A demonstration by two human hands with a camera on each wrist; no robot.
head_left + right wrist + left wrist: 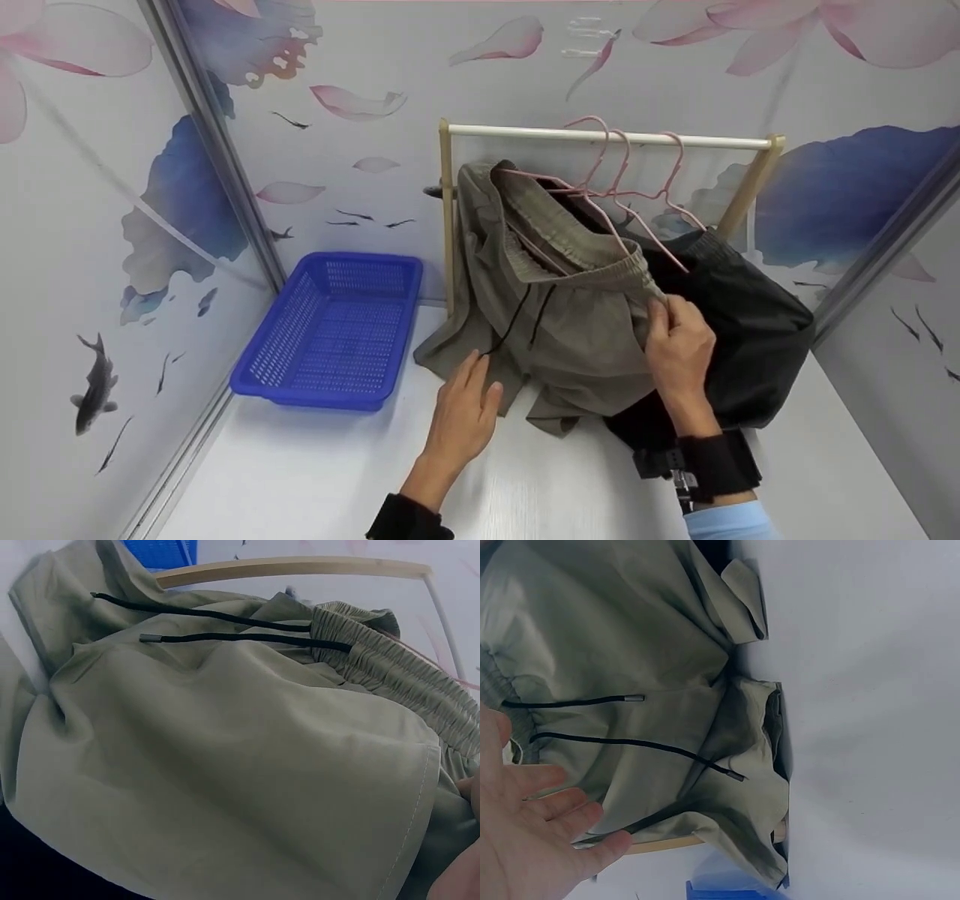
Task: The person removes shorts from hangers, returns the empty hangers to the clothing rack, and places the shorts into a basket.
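Olive-grey shorts (592,330) with an elastic waistband and black drawstrings (637,741) hang from a pink hanger (600,169) on a small rack. My right hand (679,352) pinches the side of the shorts just below the waistband; only part of this hand (461,862) shows at the edge of the right wrist view. My left hand (461,409) is held in front of the shorts' lower left part with its fingers extended, near a drawstring end. Whether its fingertips touch the cloth I cannot tell. Black shorts or trousers (757,330) hang behind, to the right.
The rack has a white rail (517,132) and wooden posts (750,184). A blue perforated basket (405,330) stands left of it on the white table (300,465). Patterned panels enclose the back and both sides.
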